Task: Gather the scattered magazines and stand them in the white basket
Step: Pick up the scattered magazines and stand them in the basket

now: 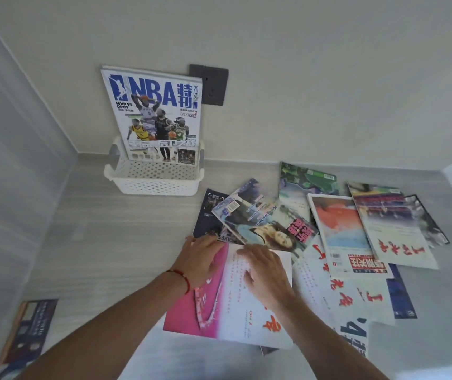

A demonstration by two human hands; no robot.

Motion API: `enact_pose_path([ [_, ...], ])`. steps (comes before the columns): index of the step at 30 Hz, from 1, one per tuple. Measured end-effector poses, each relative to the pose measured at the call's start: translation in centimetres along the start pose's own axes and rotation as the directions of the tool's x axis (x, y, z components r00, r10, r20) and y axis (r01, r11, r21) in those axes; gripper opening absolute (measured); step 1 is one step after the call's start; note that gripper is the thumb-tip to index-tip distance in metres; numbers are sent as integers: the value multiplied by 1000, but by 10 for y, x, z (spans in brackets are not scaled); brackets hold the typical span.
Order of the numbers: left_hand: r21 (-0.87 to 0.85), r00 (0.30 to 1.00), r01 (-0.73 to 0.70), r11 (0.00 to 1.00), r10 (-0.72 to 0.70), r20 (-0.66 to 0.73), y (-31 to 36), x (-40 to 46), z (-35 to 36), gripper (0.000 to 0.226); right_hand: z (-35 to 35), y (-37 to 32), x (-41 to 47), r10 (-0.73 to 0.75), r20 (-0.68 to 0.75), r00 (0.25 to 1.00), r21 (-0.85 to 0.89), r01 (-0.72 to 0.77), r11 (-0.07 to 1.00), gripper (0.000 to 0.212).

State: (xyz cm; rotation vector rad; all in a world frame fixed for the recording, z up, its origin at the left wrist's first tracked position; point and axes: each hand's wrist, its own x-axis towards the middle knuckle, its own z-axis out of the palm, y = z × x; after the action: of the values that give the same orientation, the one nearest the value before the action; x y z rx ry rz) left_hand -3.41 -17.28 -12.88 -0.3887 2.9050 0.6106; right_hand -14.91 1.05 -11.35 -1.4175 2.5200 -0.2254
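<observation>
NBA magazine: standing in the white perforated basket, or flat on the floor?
Standing: the NBA magazine sits upright in the white perforated basket, leaning back against the wall.

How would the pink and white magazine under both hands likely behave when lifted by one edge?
The pink and white magazine looks thin and flat, so it would probably droop. Its cover looks glossy, so it may slide. Another magazine overlaps its top edge and might shift.

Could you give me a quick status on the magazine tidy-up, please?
Left hand and right hand flat on pink-and-white magazine. NBA magazine standing in white basket. Remainder scattered.
</observation>
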Motion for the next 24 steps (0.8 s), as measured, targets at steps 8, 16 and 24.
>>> enact_pose_path([
  [8,-34,994,78,996,-75,80,27,14,-11,36,6,6,-32,33,0,999,-89,-33,996,53],
  [16,-547,963,266,794,-237,126,5,-5,-46,2,5,8,-32,229,-138,964,41,-226,973,82],
  [24,-931,797,278,236,-597,87,-37,-43,-87,17,-50,-21,21,594,197,780,896,-389,213,55],
])
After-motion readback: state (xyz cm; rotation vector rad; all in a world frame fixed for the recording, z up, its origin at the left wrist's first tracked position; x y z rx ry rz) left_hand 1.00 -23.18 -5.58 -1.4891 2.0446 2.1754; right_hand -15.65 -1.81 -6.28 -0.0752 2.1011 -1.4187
